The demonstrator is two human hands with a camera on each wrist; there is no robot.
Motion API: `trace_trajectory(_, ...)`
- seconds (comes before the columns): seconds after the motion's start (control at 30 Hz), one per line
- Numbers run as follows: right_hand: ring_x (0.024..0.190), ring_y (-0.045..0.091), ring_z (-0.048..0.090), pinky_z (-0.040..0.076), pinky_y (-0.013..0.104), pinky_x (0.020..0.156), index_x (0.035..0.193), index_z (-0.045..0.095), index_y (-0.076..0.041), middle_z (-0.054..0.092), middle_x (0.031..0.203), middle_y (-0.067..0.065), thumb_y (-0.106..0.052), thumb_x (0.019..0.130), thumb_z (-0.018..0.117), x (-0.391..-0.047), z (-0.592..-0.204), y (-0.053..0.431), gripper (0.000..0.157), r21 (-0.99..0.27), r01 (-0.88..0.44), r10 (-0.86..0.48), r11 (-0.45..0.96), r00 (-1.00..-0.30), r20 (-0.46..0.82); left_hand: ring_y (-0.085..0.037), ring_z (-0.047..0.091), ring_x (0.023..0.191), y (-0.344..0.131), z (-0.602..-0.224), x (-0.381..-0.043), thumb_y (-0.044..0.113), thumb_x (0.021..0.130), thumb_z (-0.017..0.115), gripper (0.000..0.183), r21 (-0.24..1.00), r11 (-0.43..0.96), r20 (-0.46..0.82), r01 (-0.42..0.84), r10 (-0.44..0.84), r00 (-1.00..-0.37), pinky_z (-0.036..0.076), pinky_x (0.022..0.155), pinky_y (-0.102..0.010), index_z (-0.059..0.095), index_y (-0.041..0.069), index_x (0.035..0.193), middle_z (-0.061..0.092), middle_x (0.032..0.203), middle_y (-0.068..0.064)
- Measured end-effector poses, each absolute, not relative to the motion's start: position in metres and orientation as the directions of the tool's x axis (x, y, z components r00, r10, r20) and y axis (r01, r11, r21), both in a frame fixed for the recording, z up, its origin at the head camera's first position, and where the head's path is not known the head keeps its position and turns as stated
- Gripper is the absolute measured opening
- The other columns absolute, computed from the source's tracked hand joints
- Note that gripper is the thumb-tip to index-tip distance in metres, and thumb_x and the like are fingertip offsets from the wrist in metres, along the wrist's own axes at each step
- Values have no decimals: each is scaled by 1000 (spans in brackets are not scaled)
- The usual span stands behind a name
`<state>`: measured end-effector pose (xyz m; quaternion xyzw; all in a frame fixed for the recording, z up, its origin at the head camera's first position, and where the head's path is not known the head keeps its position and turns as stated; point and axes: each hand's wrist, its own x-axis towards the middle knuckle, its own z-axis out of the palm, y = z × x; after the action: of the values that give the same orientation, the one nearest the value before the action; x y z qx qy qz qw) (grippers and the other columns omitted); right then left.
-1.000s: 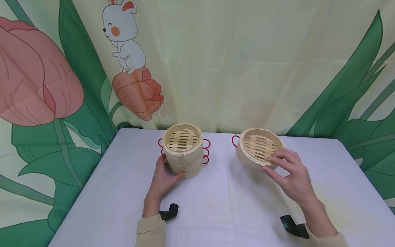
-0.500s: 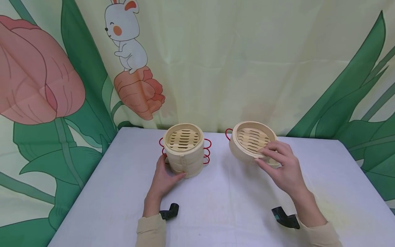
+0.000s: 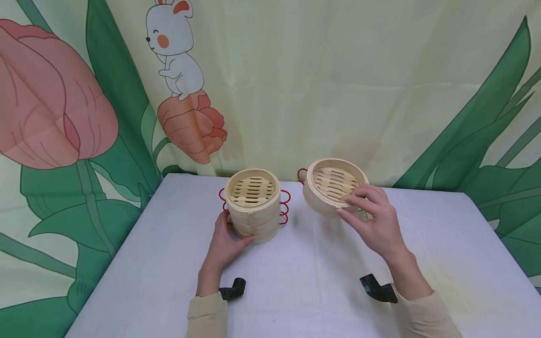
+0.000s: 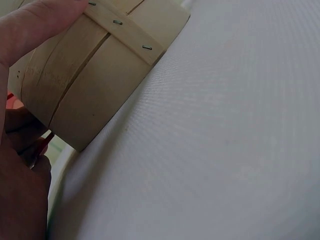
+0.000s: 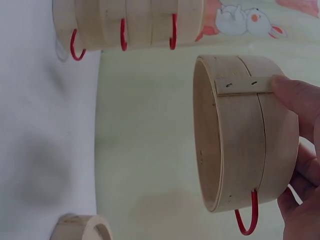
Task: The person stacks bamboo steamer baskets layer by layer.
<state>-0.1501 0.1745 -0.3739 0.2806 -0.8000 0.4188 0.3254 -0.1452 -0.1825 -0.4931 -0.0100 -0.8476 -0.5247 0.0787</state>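
A stack of bamboo steamer baskets (image 3: 253, 218) with red loop handles stands upright on the white table. My left hand (image 3: 224, 241) grips its lower left side, thumb across the front; in the left wrist view the thumb lies near a stapled strip. To the right, my right hand (image 3: 374, 220) pinches the near rim of a single steamer basket (image 3: 334, 183), held tilted above the table. Its slatted base shows inside. The right wrist view has this same basket (image 5: 240, 130) side-on, apart from the stack, with a red handle hanging from it.
A small pale wooden round piece (image 5: 75, 227) sits on the table below the held basket, mostly hidden by my right hand in the head view. A printed curtain (image 3: 346, 84) hangs behind the table's (image 3: 279, 291) back edge.
My right hand has carried the tilted basket leftward and slightly up, closer to the stack. My left hand and the stack have stayed in place.
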Motion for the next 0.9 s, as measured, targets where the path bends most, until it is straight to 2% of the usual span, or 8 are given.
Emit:
trace_trajectory(0.27, 103, 32, 52, 36, 27, 100, 92, 78, -1, 65, 95, 10, 10, 61, 88, -157, -366, 160, 35, -453, -761, -173, 464, -580, 796, -34, 34, 140, -183, -494, -146, 28, 72, 91, 103, 876, 463, 185, 135, -64, -981, 27, 115, -54, 30, -1, 150, 36, 150, -20)
trace_trajectory(0.47, 102, 33, 53, 37, 24, 98, 91, 79, -1, 65, 95, 10, 8, 62, 90, -160, -362, 152, 33, -449, -765, -158, 462, -569, 807, -33, 33, 141, -184, -493, -146, 28, 73, 91, 103, 878, 460, 179, 134, -56, -982, 26, 115, -53, 30, -1, 150, 35, 150, -19)
trace_trajectory(0.9, 101, 34, 53, 36, 29, 95, 92, 78, 2, 65, 95, 13, 9, 65, 89, -170, -344, 137, 30, -451, -787, -174, 420, -558, 812, -31, 31, 142, -182, -491, -145, 29, 73, 91, 105, 886, 454, 142, 98, -63, -988, 25, 116, -52, 28, 2, 152, 33, 152, -18)
